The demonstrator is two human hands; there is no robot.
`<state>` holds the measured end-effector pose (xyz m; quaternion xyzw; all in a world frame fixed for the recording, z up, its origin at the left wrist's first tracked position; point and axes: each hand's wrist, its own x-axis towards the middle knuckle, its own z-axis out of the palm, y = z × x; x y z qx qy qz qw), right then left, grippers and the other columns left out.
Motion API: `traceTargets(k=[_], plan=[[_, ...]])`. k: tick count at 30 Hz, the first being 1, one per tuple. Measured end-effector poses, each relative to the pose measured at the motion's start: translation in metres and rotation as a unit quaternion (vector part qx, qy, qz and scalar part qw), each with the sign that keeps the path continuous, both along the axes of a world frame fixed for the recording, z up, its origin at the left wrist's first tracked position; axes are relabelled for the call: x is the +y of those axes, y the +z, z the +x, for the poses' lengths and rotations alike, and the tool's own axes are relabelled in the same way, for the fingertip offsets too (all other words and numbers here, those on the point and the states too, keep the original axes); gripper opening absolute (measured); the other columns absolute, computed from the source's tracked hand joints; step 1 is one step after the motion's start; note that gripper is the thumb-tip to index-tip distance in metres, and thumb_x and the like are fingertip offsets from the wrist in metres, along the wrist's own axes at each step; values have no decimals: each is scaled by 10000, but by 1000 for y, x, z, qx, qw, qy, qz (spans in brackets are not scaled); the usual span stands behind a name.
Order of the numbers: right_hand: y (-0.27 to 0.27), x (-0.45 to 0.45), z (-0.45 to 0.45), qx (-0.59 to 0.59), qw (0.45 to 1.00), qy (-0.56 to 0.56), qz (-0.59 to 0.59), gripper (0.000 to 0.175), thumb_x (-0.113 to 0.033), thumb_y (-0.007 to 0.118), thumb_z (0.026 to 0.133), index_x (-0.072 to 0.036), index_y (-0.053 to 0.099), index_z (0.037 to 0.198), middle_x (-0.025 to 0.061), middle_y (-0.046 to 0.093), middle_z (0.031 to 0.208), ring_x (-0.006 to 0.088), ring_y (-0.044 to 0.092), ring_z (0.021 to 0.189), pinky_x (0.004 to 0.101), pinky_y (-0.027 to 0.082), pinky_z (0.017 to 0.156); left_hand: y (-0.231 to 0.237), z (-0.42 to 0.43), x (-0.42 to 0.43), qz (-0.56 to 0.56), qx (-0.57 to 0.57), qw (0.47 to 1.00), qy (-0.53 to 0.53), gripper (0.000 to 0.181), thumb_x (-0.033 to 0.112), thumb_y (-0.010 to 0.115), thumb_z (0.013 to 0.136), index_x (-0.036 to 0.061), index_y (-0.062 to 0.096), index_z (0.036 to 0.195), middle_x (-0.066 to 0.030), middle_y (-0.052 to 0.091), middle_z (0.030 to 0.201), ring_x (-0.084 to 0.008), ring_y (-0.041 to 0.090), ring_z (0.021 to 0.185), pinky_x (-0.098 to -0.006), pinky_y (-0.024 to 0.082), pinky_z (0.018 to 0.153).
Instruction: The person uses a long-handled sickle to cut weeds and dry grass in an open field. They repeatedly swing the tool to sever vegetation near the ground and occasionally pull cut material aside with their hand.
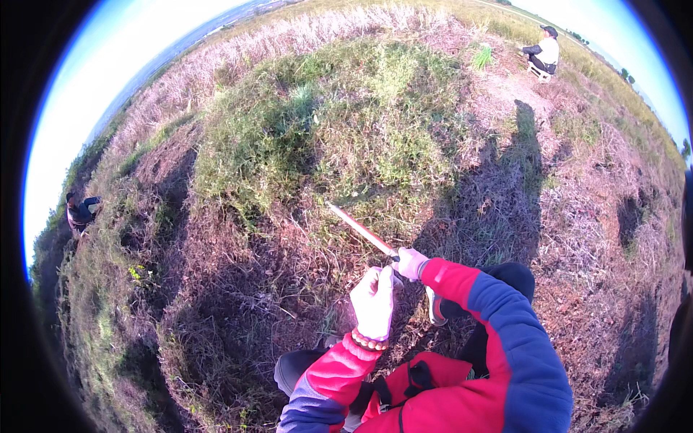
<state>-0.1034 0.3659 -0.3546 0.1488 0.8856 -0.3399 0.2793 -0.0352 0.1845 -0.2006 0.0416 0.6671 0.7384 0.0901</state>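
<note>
My right hand (pixel 410 263) grips the dark handle of a long, straight tool that looks like a blade (pixel 363 231). It is reddish with a pale edge, and its tip points away to the upper left, over the dry grass. Close beside the handle is my left hand (pixel 373 297), raised with its fingers curled in; overexposure hides whether anything is between them. A string of brown beads (pixel 370 341) circles the left wrist. Below both hands are my bent legs and a shoe (pixel 435 307) on the ground.
A mound of green weeds (pixel 346 124) rises ahead, with pale dry grass (pixel 325 27) behind it. One person (pixel 546 51) sits on a low stool at the upper right, near a green tuft (pixel 481 56). Another person (pixel 80 212) is at the far left. Ditch-like shadows cross the slope.
</note>
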Motion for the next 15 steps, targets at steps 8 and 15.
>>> traceTargets(k=[8,15], plan=[[58,66,-102,267,938,52,214,409,-491,495,940,-113,467,1093,164,681,793,388,668,718,500,522,644,10,2,6,74,-86,993,-33,253,144,594,972,18,636,757,29,567,642,-23,465,600,-229,397,549],[29,47,-259,265,948,-24,174,584,-587,519,897,-59,580,1138,216,693,936,396,674,888,481,524,795,9,-22,19,74,-107,991,-18,255,162,581,982,3,630,788,32,563,640,-6,453,598,-214,380,520]])
